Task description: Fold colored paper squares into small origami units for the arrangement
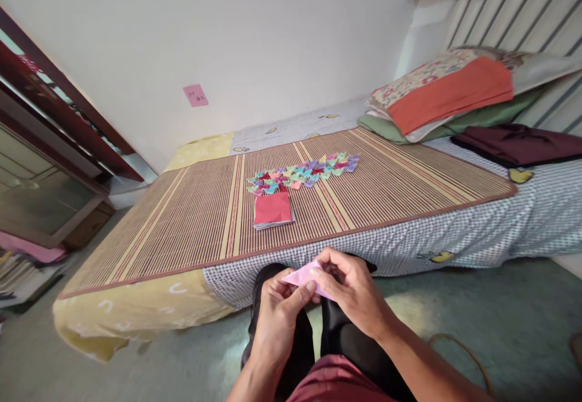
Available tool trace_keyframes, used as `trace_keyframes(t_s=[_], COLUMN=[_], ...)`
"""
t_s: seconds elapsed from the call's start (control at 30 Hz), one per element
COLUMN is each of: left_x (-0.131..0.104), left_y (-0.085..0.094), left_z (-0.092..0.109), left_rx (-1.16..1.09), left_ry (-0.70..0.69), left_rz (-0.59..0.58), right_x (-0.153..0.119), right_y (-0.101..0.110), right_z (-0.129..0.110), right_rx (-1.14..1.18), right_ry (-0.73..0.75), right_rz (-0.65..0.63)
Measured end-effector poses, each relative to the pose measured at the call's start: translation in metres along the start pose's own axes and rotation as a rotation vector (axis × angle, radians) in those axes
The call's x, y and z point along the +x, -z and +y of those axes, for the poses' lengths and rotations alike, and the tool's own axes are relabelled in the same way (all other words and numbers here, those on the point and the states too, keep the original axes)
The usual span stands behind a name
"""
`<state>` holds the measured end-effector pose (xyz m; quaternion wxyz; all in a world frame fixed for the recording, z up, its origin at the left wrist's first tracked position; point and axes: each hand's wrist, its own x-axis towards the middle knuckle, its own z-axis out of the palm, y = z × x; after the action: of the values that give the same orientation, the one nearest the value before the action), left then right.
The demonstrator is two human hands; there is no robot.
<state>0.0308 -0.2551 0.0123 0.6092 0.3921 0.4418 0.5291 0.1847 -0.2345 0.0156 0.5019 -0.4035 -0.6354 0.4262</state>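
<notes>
A pink piece of folded paper is held above my knees, with a pointed corner toward the left. My left hand grips its lower left side, the thumb pressed on top. My right hand pinches its right part between thumb and fingers. Beyond my hands, on the bed mat, lies a stack of square paper sheets with a red one on top. Just behind that stack, many small folded paper pieces in mixed colours stand in rows.
A striped bamboo mat covers the bed. Pillows and a folded dark maroon cloth lie at the right end. A pink note is on the wall. A thin cord lies on the floor at right.
</notes>
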Motion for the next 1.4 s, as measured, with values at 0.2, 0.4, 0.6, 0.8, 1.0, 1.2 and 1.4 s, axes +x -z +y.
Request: trace_keyframes(t_s=[0.2, 0.4, 0.6, 0.8, 1.0, 1.2, 1.4], left_x=[-0.003, -0.002, -0.002, -0.002, -0.002, 0.001, 0.004], left_y=[0.004, 0.004, 0.003, 0.002, 0.007, 0.006, 0.007], left_z=[0.003, 0.001, 0.005, 0.002, 0.006, 0.001, 0.0], left_rx=[-0.004, -0.025, 0.007, 0.035, 0.217, 0.055, -0.074], left_ry=[-0.013, -0.042, -0.022, -0.074, -0.063, 0.097, 0.05], left_rz=[-0.049, -0.052, -0.141, -0.015, -0.107, -0.103, 0.083], right_x=[0.005, 0.008, 0.004, 0.001, 0.003, 0.01, 0.01], right_y=[0.009, 0.012, 0.007, 0.004, 0.004, 0.009, 0.018], right_z=[-0.003, -0.003, -0.003, -0.005, 0.003, 0.004, 0.003], right_rx=[0.005, 0.188, 0.245, -0.042, -0.018, 0.011, 0.065], right_ry=[-0.017, -0.128, -0.148, -0.003, -0.027, -0.112, -0.161], right_rz=[0.044, -0.157, -0.15, 0.016, -0.054, -0.205, -0.249])
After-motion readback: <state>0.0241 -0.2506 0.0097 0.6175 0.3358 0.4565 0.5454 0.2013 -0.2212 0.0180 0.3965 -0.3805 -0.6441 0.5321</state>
